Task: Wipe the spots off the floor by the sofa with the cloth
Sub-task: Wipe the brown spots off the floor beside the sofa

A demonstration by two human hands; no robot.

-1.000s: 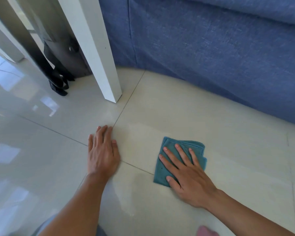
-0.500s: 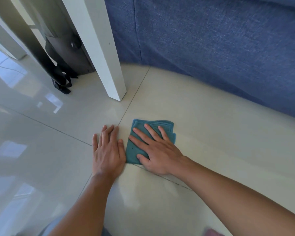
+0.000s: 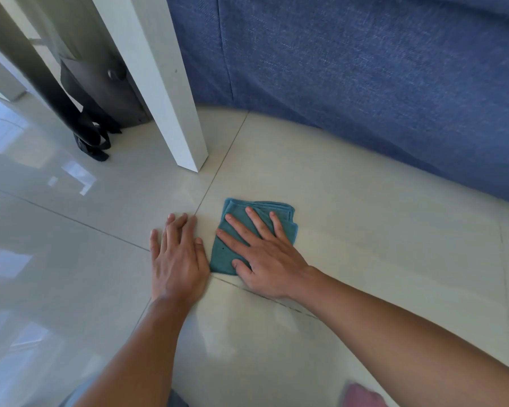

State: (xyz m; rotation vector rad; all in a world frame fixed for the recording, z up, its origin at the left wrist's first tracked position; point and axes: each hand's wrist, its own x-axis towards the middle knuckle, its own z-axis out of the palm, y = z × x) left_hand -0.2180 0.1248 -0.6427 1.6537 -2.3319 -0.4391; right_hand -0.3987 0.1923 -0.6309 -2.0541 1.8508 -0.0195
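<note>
A folded teal cloth (image 3: 228,251) lies flat on the pale glossy floor tiles (image 3: 379,245), in front of the blue fabric sofa (image 3: 365,83). My right hand (image 3: 265,254) presses down on the cloth with fingers spread, covering its right half. My left hand (image 3: 177,259) rests palm-down on the bare floor just left of the cloth, its thumb almost touching the cloth's edge. A faint streak of wet sheen shows on the tile near my right wrist. I can make out no distinct spots on the floor.
A white square table leg (image 3: 171,92) stands on the floor just beyond my hands, to the left of the sofa. Behind it are a dark grey bag (image 3: 100,83) and a black strap (image 3: 91,142). A pink object (image 3: 362,395) shows at the bottom edge.
My right hand has slid the cloth leftward from a spot farther right until it sits beside my left hand. The left hand has stayed planted on the floor.
</note>
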